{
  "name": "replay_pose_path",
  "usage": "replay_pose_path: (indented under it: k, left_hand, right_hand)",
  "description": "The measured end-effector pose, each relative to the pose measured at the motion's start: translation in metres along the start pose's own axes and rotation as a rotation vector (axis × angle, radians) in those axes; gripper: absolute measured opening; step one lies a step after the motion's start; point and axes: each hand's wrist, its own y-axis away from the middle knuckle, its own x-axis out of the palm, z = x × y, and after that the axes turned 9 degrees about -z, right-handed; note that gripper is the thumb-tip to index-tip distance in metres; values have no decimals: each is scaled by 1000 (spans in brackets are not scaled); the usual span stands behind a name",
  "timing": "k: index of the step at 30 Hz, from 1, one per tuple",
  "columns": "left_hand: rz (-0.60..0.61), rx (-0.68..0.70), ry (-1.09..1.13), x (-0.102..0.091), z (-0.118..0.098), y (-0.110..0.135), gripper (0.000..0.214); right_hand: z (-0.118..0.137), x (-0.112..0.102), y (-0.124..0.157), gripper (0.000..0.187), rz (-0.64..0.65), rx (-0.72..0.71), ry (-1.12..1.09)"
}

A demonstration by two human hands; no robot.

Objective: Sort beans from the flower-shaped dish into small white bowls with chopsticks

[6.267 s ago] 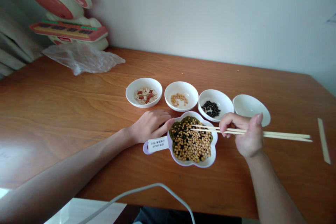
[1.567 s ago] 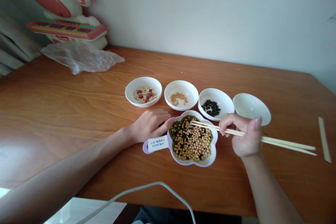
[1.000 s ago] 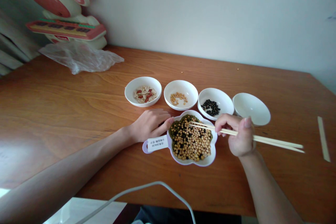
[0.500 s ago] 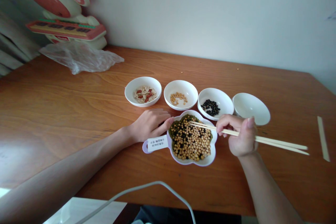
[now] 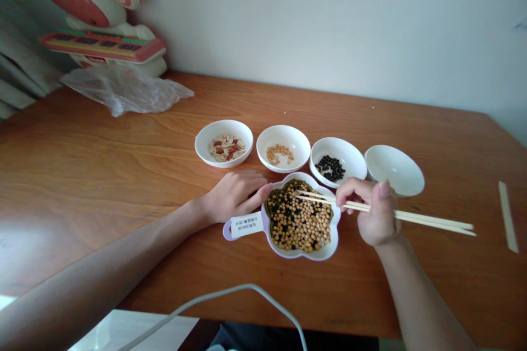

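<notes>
Right hand [image 5: 373,214] pinching a pair of pale wooden chopsticks [image 5: 415,218], fingers clenched around the shafts, long ends trailing out past the wrist side of the grip. Tips reaching forward of the grip, hovering over the far edge of the white flower-shaped dish of mixed yellow, black and green beans [image 5: 300,218]; whether a bean is caught between them, impossible to tell. Left hand [image 5: 234,194] lying flat on the brown wooden table [image 5: 102,164], fingertips touching the dish rim, clasping nothing. Just beyond the chopstick tips, sitting in a row: small white bowl of black beans [image 5: 337,161], small white bowl of yellow beans [image 5: 283,148]. Looking risky: round beans slipping from smooth tips, rolling off across the table, or landing in the wrong bowl if pinched too loosely; pressing too hard possibly flicking neighbours out of the heaped dish
</notes>
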Motion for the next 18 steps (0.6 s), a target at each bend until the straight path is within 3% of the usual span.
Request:
replay_pose_path:
  k: [18]
  left_hand:
    - [15, -9, 12, -1, 0, 0, 44]
  right_hand:
    - [0, 1, 0, 82, -1, -28, -13]
